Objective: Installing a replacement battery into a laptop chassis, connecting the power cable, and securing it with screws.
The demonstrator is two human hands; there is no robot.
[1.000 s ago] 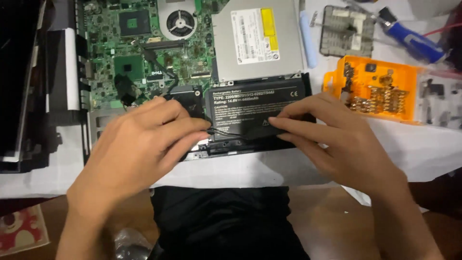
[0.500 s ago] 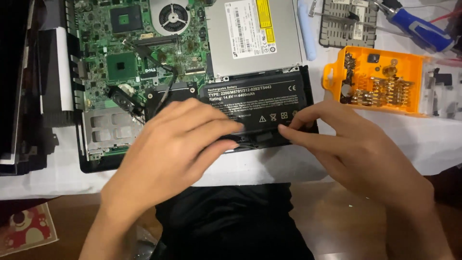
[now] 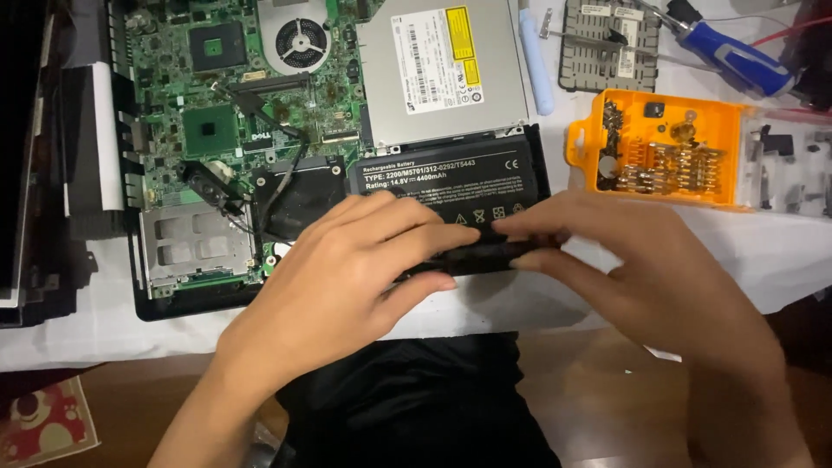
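Near the counter's front edge, the left hand (image 3: 347, 277) and right hand (image 3: 641, 269) both grip the black battery pack (image 3: 451, 195) by its near side, at the opened laptop's (image 3: 217, 139) front corner. An orange screwdriver-bit case (image 3: 663, 147) lies just right.

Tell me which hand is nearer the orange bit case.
Right. The right hand grips the black battery just below the orange bit case; the left hand lies further off, at the battery's other end.
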